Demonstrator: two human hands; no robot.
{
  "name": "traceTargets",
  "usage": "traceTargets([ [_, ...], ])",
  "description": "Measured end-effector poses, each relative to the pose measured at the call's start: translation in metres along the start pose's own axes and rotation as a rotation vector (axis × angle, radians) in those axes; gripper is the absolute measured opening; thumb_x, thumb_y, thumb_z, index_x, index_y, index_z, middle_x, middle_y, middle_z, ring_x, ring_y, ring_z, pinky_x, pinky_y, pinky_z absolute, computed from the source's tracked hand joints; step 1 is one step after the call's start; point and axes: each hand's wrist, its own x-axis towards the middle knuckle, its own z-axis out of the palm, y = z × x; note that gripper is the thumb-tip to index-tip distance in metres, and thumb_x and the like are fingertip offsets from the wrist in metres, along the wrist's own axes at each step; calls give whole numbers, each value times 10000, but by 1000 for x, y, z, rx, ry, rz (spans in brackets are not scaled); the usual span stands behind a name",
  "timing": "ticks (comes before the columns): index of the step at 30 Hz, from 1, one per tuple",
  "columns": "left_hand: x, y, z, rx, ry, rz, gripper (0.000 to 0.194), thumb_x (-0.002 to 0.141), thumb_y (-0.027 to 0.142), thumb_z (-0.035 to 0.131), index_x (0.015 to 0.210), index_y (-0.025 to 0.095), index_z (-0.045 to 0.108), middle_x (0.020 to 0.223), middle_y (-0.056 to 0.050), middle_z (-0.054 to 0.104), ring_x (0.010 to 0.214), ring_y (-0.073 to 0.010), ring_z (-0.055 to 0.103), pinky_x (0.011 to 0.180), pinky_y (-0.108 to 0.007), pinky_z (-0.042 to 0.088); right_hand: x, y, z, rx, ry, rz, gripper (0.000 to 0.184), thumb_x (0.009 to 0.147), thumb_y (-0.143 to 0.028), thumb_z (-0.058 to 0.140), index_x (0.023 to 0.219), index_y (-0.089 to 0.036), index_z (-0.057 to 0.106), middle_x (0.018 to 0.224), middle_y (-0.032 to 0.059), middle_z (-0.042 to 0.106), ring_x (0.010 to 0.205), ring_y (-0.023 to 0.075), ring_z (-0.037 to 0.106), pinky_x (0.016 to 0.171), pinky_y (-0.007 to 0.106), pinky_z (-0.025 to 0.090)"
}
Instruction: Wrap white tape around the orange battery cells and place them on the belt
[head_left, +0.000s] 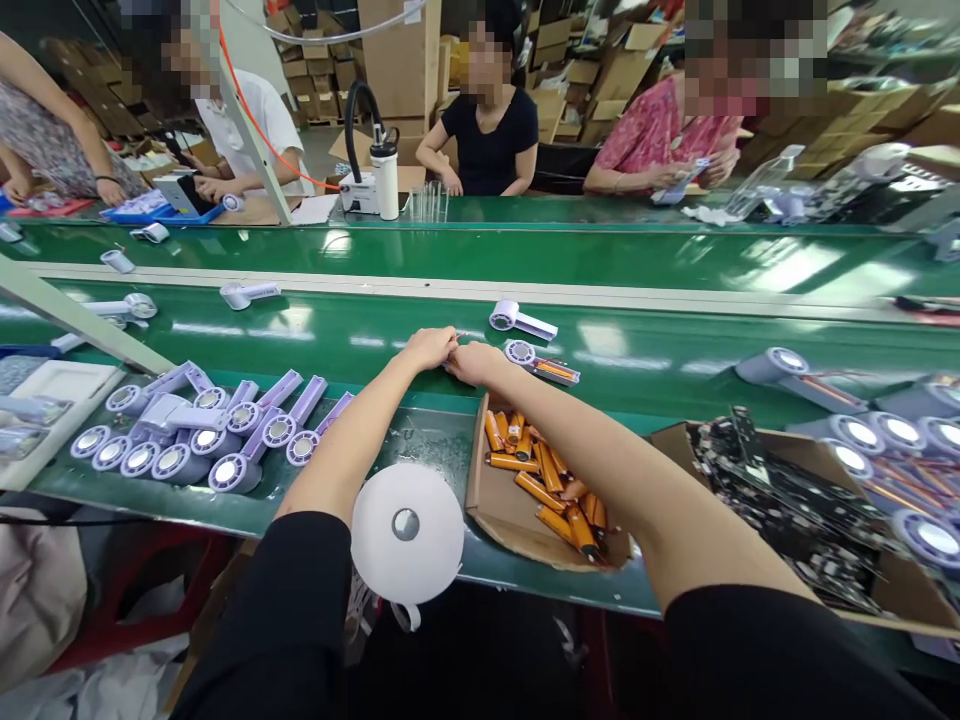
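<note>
My left hand (431, 348) and my right hand (478, 362) meet over the near edge of the green belt, fingers closed together. A small end of something shows between the fingertips, too little to name. Just right of them lies a lilac handheld fan body (520, 352) with an orange cell in its open handle. Behind it is another lilac fan body (504, 315). Below my right forearm, a cardboard box (480, 480) holds several orange battery cells (538, 490). To the left of my left arm, several lilac fan bodies (232, 470) are piled on the bench.
A white disc with a silver centre (435, 510) is between my forearms. Circuit boards fill a cardboard box (907, 605) at right, beside more fan bodies (930, 535). A slanted metal post (90, 320) stands left. Across the green belt (360, 310), several people sit working.
</note>
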Motion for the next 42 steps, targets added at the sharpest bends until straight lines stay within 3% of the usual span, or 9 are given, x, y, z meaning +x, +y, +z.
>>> traceTargets([
  [7, -46, 31, -19, 44, 210, -41, 494, 1076, 267, 244, 1402, 47, 544, 1347, -232, 598, 1339, -246, 555, 1176, -383, 425, -94, 2, -45, 172, 306, 66, 424, 1119, -355, 419, 1358, -223, 743, 1286, 84, 750, 1171, 236, 703, 1055, 347, 514],
  [10, -127, 26, -9, 53, 229, 112, 453, 1080, 353, 367, 1439, 163, 567, 1455, -152, 556, 1427, -215, 484, 1238, -375, 392, -196, 10, -30, 455, 429, -45, 320, 1054, -390, 574, 1174, -224, 820, 1211, 55, 780, 1104, 236, 742, 986, 326, 564],
  [14, -274, -9, 32, 58, -161, 519, 737, 772, 653, 806, 1378, 276, 624, 1472, -45, 568, 1440, -265, 480, 1261, -451, 394, -316, 11, 23, 724, 446, -205, 232, 1039, -339, 619, 1007, -234, 824, 1044, 29, 811, 968, 185, 788, 882, 242, 605],
  [16, -330, -21, 52, 176, -116, 492, 763, 737, 454, 866, 1422, 264, 587, 1597, -44, 451, 1547, -324, 344, 1262, -500, 379, -343, 1, 50, 823, 435, -215, 196, 1028, -297, 636, 964, -235, 811, 978, 18, 812, 888, 156, 789, 838, 210, 606],
  [21, -362, -3, 57, 155, 389, 449, 576, 836, 329, 764, 1330, 130, 545, 1452, -111, 555, 1451, -316, 381, 1214, -470, 414, -326, -59, 89, 1143, 23, -70, 522, 920, -421, 777, 1359, -154, 687, 907, 49, 789, 632, 138, 698, 586, 223, 549],
  [24, -348, 16, 44, 75, 639, 435, 538, 846, 340, 776, 1274, 135, 524, 1317, -118, 608, 1419, -310, 394, 1216, -474, 398, -306, -100, 99, 1197, -128, -264, 435, 938, -484, 758, 1202, -139, 766, 758, 30, 747, 578, 127, 632, 585, 229, 483],
  [30, -340, 7, 36, -64, 852, 202, 685, 829, 391, 816, 1388, 168, 488, 1339, -127, 561, 1402, -263, 431, 1120, -377, 486, -290, -94, 91, 582, -164, -564, 255, 1014, -375, 676, 908, -177, 797, 741, 40, 734, 645, 172, 661, 601, 276, 419],
  [37, -331, 13, 53, -33, 820, 230, 677, 817, 282, 777, 1409, 165, 470, 1336, -124, 569, 1336, -251, 445, 1119, -386, 462, -241, 42, 35, 50, 470, 31, 397, 961, -261, 692, 1326, -109, 719, 1240, 187, 737, 1183, 373, 657, 993, 506, 521],
  [42, -323, 27, 65, 2, 760, 242, 688, 766, 187, 760, 1391, 153, 474, 1365, -110, 567, 1310, -261, 414, 1128, -391, 422, -232, 59, 46, 537, 757, 89, 187, 979, -275, 656, 1045, -162, 790, 1108, 123, 788, 1015, 284, 753, 958, 472, 598],
])
